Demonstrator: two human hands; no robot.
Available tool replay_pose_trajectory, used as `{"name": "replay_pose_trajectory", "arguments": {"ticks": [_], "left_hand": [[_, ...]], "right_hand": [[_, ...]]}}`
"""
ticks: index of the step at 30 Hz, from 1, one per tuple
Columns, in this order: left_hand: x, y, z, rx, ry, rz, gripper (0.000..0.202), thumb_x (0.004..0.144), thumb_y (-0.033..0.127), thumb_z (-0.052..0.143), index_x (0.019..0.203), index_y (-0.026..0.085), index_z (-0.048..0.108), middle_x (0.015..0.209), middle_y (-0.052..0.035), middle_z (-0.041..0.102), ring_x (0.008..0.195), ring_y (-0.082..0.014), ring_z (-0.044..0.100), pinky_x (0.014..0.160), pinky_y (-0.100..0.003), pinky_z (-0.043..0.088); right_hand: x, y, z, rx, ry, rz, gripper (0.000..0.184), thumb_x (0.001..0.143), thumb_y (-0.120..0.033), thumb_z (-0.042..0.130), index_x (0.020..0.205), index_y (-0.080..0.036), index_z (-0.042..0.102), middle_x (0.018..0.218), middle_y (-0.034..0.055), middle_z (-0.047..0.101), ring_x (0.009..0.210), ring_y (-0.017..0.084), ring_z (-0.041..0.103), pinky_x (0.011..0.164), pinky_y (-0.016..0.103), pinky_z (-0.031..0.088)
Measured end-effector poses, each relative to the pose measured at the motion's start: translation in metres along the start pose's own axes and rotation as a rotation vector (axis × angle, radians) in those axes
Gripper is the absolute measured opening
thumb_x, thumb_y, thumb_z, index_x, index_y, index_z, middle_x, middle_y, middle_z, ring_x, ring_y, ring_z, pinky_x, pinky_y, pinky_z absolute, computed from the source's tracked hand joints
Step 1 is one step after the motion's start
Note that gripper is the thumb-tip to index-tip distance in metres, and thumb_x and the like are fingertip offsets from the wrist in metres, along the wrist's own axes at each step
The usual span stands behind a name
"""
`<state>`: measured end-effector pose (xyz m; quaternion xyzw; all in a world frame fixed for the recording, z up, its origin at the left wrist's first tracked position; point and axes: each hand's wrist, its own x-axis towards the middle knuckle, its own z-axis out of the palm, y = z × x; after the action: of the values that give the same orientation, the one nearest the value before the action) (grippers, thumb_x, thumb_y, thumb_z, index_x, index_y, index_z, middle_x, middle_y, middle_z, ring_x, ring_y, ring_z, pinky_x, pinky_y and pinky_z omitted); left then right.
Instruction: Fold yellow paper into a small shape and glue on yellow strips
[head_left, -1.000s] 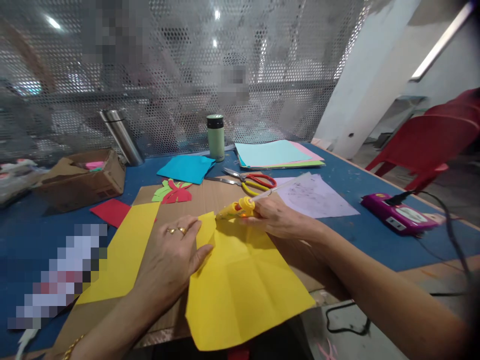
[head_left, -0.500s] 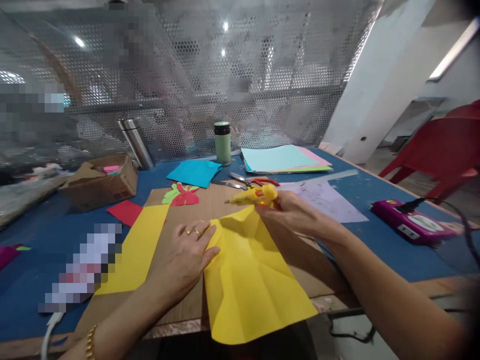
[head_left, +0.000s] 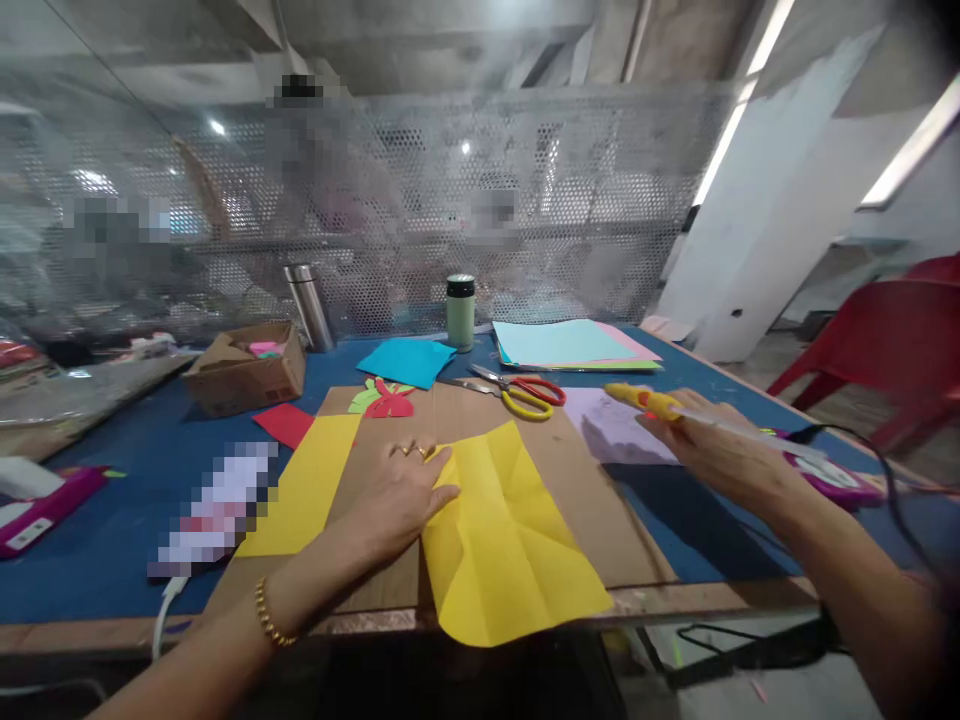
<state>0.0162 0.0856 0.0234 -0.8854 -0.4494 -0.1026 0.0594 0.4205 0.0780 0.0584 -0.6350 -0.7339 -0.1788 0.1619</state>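
A creased yellow sheet of paper (head_left: 517, 545) lies on the brown cardboard (head_left: 611, 520) and hangs over the table's front edge. My left hand (head_left: 401, 505), with rings and a bracelet, holds the sheet by its upper left edge, the thumb on top and some fingers hidden. Off to the right, over the blue table and a lilac sheet (head_left: 592, 425), my right hand (head_left: 712, 440) grips a yellow hot glue gun (head_left: 637, 398). Its nozzle points left, clear of the yellow sheet, and a translucent glue stick (head_left: 727, 420) sticks out of its back.
Scissors (head_left: 529, 392) lie behind the sheet, near red and green paper cutouts (head_left: 391, 400). A second yellow sheet (head_left: 315, 490) is on the left. Farther back stand a cardboard box (head_left: 247, 375), a steel flask (head_left: 309, 310) and a green bottle (head_left: 460, 318). A purple power strip (head_left: 832, 480) sits at right.
My right hand has carried the glue gun rightward, away from the yellow sheet's top edge, uncovering the scissors handles. My left hand stays on the sheet. The camera view has tilted up.
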Motion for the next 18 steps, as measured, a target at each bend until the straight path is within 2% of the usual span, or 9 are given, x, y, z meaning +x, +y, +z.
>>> {"name": "replay_pose_trajectory", "arguments": {"ticks": [2,4,8,11,13,15,17,18], "left_hand": [[0.001,0.0,0.0,-0.013,-0.005,-0.012,0.043,0.103,0.042,0.046,0.137,0.018,0.059,0.133,-0.0135,0.061,0.118,-0.0322,0.055,0.097,-0.048,0.041],[0.001,0.001,0.001,-0.017,-0.005,-0.019,0.042,0.102,0.041,0.047,0.136,0.018,0.059,0.133,-0.0134,0.061,0.118,-0.032,0.055,0.097,-0.048,0.041],[0.0,0.0,0.002,-0.001,0.005,-0.017,0.043,0.102,0.04,0.047,0.136,0.017,0.059,0.133,-0.0145,0.06,0.119,-0.0325,0.054,0.097,-0.048,0.04],[0.0,-0.001,0.003,0.016,0.024,-0.001,0.042,0.102,0.04,0.049,0.134,0.017,0.06,0.132,-0.0148,0.062,0.116,-0.0326,0.056,0.096,-0.049,0.04],[0.0,-0.001,0.002,0.019,0.034,0.008,0.039,0.101,0.04,0.05,0.131,0.018,0.063,0.131,-0.0147,0.063,0.114,-0.0327,0.057,0.096,-0.05,0.04],[-0.001,0.0,0.0,0.01,0.033,0.004,0.036,0.101,0.039,0.052,0.127,0.018,0.065,0.13,-0.0147,0.064,0.113,-0.0328,0.057,0.095,-0.05,0.041],[-0.001,0.001,-0.001,-0.008,0.038,-0.007,0.035,0.1,0.038,0.054,0.126,0.018,0.066,0.13,-0.0148,0.064,0.114,-0.0329,0.057,0.096,-0.049,0.041],[-0.002,0.001,0.0,-0.017,0.043,-0.011,0.035,0.1,0.038,0.054,0.126,0.018,0.066,0.13,-0.0148,0.064,0.115,-0.033,0.057,0.096,-0.049,0.041]], "right_hand": [[-0.009,0.013,0.006,-0.236,-0.106,-0.03,0.031,0.099,-0.035,0.044,0.102,-0.013,0.066,0.093,0.0161,0.066,0.078,0.027,0.06,0.065,0.037,0.034],[-0.014,0.02,0.013,-0.316,-0.181,-0.053,0.03,0.099,-0.027,0.041,0.103,-0.011,0.066,0.096,0.0178,0.066,0.084,0.029,0.061,0.069,0.039,0.036],[-0.022,0.033,0.029,-0.271,-0.185,-0.031,0.037,0.1,-0.032,0.041,0.119,-0.011,0.064,0.107,0.0207,0.068,0.091,0.032,0.064,0.072,0.041,0.041],[-0.025,0.035,0.024,-0.172,-0.164,-0.009,0.041,0.092,-0.035,0.052,0.125,-0.013,0.064,0.126,0.0227,0.066,0.098,0.036,0.065,0.074,0.044,0.048],[-0.026,0.019,0.008,-0.197,-0.075,-0.019,0.038,0.09,-0.031,0.051,0.12,-0.014,0.068,0.13,0.0221,0.065,0.099,0.039,0.064,0.078,0.051,0.049],[-0.024,-0.014,-0.012,-0.114,0.09,-0.063,0.036,0.092,-0.029,0.047,0.113,-0.013,0.07,0.119,0.0235,0.069,0.103,0.039,0.064,0.086,0.054,0.05],[-0.02,-0.058,-0.027,0.156,0.062,-0.126,0.033,0.095,-0.029,0.044,0.107,-0.016,0.072,0.109,0.0177,0.074,0.101,0.031,0.067,0.088,0.046,0.052],[-0.016,-0.08,-0.031,0.279,-0.034,-0.137,0.034,0.096,-0.03,0.043,0.108,-0.018,0.073,0.107,0.0143,0.075,0.096,0.028,0.069,0.083,0.04,0.054]]}}
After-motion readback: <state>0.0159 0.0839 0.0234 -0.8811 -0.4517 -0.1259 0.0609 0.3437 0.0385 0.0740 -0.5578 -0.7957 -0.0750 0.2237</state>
